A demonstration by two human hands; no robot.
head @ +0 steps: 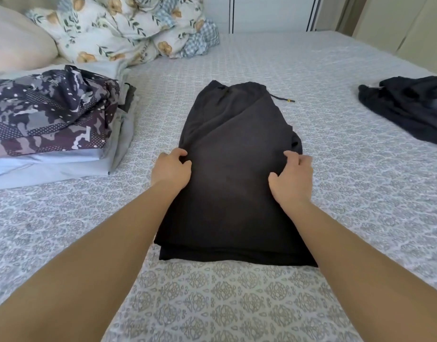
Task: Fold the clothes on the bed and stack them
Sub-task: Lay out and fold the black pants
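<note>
A pair of black drawstring trousers [233, 174] lies folded lengthwise in the middle of the bed [323, 169], waistband at the far end. My left hand [171, 169] is at the trousers' left edge with its fingers curled into the fabric. At the right edge my right hand [292, 175] has its fingers and thumb curled on the cloth. A stack of folded clothes [52, 134] with a purple camouflage piece on top sits to the left. Another black garment [407, 107] lies unfolded at the far right.
A crumpled floral duvet [128, 28] and a cream pillow [17, 38] fill the bed's far left corner. White cupboard doors [269, 13] stand beyond the bed's far edge. The trousers' cord tip [290, 100] lies on the sheet.
</note>
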